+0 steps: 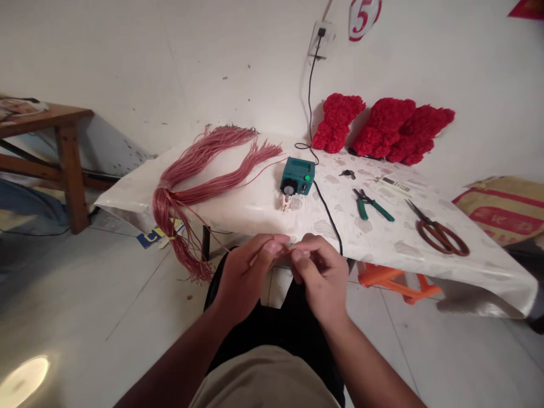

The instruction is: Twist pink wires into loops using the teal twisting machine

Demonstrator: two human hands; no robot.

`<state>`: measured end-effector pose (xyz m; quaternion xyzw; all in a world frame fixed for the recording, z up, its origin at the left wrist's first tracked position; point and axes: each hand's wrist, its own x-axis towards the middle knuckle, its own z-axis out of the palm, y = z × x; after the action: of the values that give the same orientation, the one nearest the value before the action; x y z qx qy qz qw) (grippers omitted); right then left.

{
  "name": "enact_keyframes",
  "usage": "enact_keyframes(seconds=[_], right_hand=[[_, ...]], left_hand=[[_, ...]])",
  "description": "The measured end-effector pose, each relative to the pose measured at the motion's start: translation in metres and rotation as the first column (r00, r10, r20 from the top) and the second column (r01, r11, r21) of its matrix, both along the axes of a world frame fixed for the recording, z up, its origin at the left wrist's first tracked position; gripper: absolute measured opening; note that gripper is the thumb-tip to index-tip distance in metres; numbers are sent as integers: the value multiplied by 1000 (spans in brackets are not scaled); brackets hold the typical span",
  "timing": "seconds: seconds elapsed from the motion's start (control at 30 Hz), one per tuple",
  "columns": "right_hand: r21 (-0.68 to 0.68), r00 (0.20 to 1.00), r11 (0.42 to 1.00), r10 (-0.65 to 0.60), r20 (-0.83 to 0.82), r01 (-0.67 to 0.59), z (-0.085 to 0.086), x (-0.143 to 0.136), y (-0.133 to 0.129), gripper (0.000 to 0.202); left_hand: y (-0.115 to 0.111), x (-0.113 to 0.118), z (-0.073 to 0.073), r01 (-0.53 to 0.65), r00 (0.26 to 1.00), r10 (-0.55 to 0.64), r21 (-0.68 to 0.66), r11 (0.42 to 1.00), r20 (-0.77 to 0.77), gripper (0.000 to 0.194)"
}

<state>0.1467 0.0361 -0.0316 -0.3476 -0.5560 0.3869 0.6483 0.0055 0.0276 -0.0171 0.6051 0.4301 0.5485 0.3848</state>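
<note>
Lying in a long, glossy hank at 10 o'clock on the white plastic-covered table (382, 238): a bundle of thin pink cords (199, 170), fanning out at the far end and spilling in a loop over the near edge. Trailing one single strand (208, 229) from that loop toward the hands at 6 o'clock. Meeting fingertip to fingertip just in front of the table edge: left hand (244, 275) and right hand (321, 275), both pinching together on something too small and too covered by fingers to make out, probably the strand's end. Sitting at 12 o'clock beyond the hands: a small boxy teal device (298, 177), black cable running off it. Resting at 2 o'clock: green-handled pliers (372, 205) and brown-handled scissors (442, 232). Leaning against the wall behind: fuzzy red rose-covered shapes (382, 127).
</note>
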Motion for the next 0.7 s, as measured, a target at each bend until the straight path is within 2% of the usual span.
enact_keyframes(seconds=[0.1,0.2,0.27,0.4,0.47,0.57,0.63,0.7], right_hand=[[-12,996,997,-75,55,75,7,2,-2,6],[-28,994,996,-86,61,88,7,4,-4,8],[-8,997,1000,-30,66,30,6,7,-5,8],[-14,970,983,184,158,-184,8,26,-1,11],[-56,942,969,246,228,-240,14,39,3,14],[-89,886,956,294,359,-281,26,52,9,17],[-77,832,939,334,444,-336,35,55,10,18],[-42,768,916,358,531,-398,42,55,10,17]], left_hand=[[-4,6,-1,61,996,-62,-5,998,-66,24],[-6,6,-7,45,991,-44,5,999,-123,23],[-7,6,-10,28,991,-28,-1,1000,-132,26],[-7,2,-7,17,986,-19,-13,1000,-168,28],[-7,-3,-2,74,968,-71,6,997,-242,27],[-9,-10,4,233,920,-215,17,972,-328,28],[-10,-13,6,306,899,-288,3,952,-330,28],[-12,-15,8,331,887,-313,-5,944,-339,29]])
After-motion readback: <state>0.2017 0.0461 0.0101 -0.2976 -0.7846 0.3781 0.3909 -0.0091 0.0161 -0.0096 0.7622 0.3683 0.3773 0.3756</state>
